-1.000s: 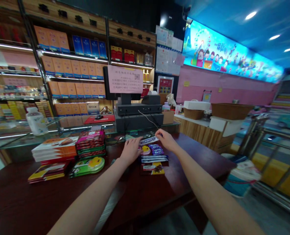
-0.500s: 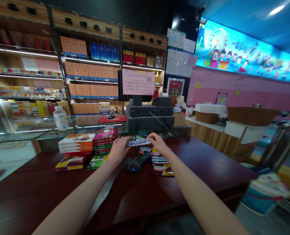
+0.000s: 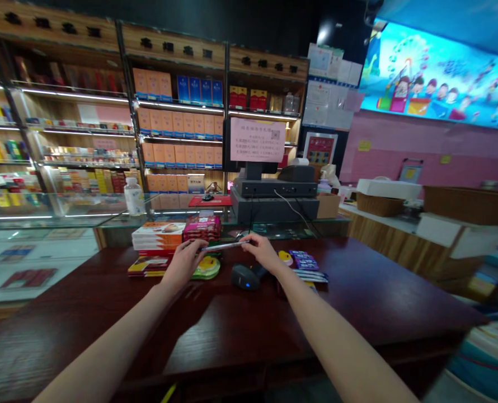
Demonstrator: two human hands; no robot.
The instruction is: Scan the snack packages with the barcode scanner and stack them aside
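Note:
Between both hands a thin flat packet is held up above the counter, seen almost edge-on, so its print cannot be read. My left hand pinches its left end, and my right hand pinches the right end with thumb and fingers. Below the packet lies a black barcode scanner with a small blue light. Under and beyond my left hand are stacked white-and-orange packs, dark pink packs and a green pack. Beside my right wrist lie purple packets, partly hidden by the forearm.
The dark wooden counter spreads in front of me. Behind it, a glass case carries a white bottle. A monitor with a pink sign stands over a grey cash drawer. A bucket is at lower right.
The view has turned left, so the scene sits farther right. The packet has tilted from showing its printed blue-and-white side to nearly edge-on, and both hands have shifted left over the counter with it.

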